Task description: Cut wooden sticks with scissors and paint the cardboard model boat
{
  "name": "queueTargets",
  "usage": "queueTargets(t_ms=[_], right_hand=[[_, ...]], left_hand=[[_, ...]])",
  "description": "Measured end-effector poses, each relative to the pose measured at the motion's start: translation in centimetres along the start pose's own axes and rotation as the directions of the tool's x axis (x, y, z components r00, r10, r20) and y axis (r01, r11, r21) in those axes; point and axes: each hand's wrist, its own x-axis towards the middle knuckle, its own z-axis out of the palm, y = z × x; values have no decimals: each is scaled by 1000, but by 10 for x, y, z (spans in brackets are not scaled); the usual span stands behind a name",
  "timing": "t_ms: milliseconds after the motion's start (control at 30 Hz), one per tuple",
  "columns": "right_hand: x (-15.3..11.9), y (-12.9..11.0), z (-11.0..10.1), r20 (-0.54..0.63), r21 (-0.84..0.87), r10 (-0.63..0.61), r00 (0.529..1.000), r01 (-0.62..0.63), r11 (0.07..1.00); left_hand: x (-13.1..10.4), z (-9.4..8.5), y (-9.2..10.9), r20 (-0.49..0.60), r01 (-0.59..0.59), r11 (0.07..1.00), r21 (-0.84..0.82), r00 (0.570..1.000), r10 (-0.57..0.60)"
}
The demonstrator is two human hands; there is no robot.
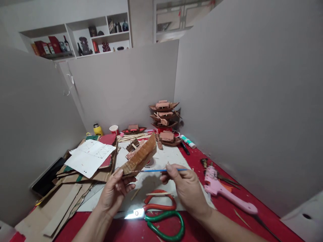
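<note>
My left hand (118, 186) grips one end of a brown model boat (141, 153), which is held tilted above the white sheet with its far end raised. In my right hand (180, 181) is a thin blue-handled paintbrush (153, 170), pinched between thumb and fingers. The brush's tip reaches the boat's lower end, close to my left fingers; whether it touches the surface I cannot tell. Below my hands lie scissors (161, 215) with one orange and one green handle loop. A small wooden stick (160, 194) rests by the orange loop.
Finished-looking model boats (165, 114) are stacked at the back, another boat (170, 137) in front. A pink glue gun (227, 193) lies right on the red table. Cardboard pieces (68, 195) and a marked paper (89, 156) cover the left. A yellow bottle (97, 129) and paper cup (114, 129) stand behind.
</note>
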Motion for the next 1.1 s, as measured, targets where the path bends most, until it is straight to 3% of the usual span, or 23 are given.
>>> queueTargets(t_ms=[100, 233, 300, 467, 533, 600, 700, 767, 967, 1033, 1100], right_hand=[[-1, 0, -3, -5, -19, -51, 999, 51, 999], [15, 12, -15, -230, 56, -69, 971, 84, 995], [17, 15, -15, -266, 62, -67, 962, 86, 994], [-1, 1, 1, -7, -5, -77, 997, 77, 997], [-5, -3, 3, 37, 0, -116, 993, 116, 993], [-1, -4, 0, -19, -8, -161, 987, 161, 987], [9, -1, -8, -195, -29, -189, 962, 187, 982], [12, 2, -10, -233, -32, -189, 954, 186, 982], [-6, 0, 2, 50, -17, -243, 969, 244, 970], [-7, 0, 2, 73, -15, -269, 960, 271, 962], [0, 1, -3, -3, -19, -265, 964, 265, 964]], left_hand=[[0, -1, 0, -18, 7, 1000, -18, 1000, -7], [0, -4, 0, -29, 8, 999, -41, 1000, -9], [0, -3, 0, -25, 11, 999, -36, 1000, -11], [0, -1, 1, -40, 18, 999, -40, 999, -20], [0, -1, 2, -20, 19, 999, -43, 1000, -20], [0, -1, 1, -10, 14, 999, -47, 1000, -15], [0, -3, 0, -3, 7, 999, -44, 1000, -7], [0, -4, 0, 4, 6, 999, -36, 1000, -6], [2, -2, 2, -7, 12, 999, -38, 1000, -13], [2, -2, 2, -22, 18, 999, -49, 1000, -19], [2, -2, 3, -43, 22, 998, -65, 999, -25]])
